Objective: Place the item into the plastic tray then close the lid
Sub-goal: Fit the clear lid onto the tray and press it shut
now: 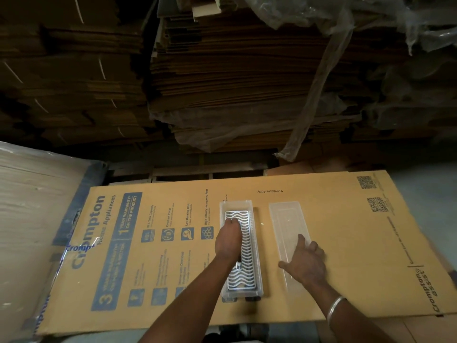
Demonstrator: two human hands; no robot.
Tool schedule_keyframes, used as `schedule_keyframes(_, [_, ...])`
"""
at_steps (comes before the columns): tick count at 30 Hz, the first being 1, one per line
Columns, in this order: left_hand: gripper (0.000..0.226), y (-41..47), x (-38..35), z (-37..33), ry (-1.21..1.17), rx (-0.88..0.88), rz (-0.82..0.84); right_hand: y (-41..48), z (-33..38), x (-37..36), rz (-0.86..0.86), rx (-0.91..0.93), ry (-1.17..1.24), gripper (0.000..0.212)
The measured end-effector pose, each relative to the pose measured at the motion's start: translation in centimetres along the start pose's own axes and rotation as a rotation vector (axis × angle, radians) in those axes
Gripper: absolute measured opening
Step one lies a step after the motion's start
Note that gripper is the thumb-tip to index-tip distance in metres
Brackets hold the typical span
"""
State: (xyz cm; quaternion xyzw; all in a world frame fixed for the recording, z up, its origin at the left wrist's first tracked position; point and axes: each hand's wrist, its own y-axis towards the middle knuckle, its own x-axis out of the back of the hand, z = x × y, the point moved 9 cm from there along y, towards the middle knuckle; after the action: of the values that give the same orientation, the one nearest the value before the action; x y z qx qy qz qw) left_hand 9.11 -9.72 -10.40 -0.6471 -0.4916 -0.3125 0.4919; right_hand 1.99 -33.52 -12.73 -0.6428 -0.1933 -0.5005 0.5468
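1. The tray (236,205), clear and long, lies lengthwise on a flat printed carton (173,268) that serves as the table; its near end is close to the carton's near edge.
2. The item (248,256), a silvery wavy-slotted plate, lies inside the tray and fills most of it, leaving a bare strip at the far end.
3. The left hand (228,240) rests on the item's far left part, fingers curled down onto it; I cannot tell whether it grips or only presses.
4. The lid (286,219) lies flat just right of the tray, parallel to it, with a narrow strip of carton between them.
5. The right hand (306,262) lies spread on the lid's near half, fingers loose, thumb out toward the tray.
6. Right of the right hand the carton is bare up to its printed edge; left of the left hand only print shows.
7. Beyond both hands, cardboard stacks (235,78) stand past the carton's far edge.
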Motion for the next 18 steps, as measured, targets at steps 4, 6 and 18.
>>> schedule_keyframes(4, [0.044, -0.7, 1.7, -0.6, 0.114, -0.115, -0.101, -0.3, 0.9, 1.1, 0.008, -0.001, -0.013, 0.122])
schedule_keyframes(6, [0.034, -1.2, 2.6, -0.8, 0.198, -0.17, -0.158, -0.7, 1.6, 1.9, 0.005, 0.005, 0.015, 0.122])
schedule_keyframes(18, [0.044, -5.0, 5.1, 5.1, -0.201, -0.051, -0.277, -6.4, 11.6, 1.8, 0.025, 0.233, 0.038, 0.121])
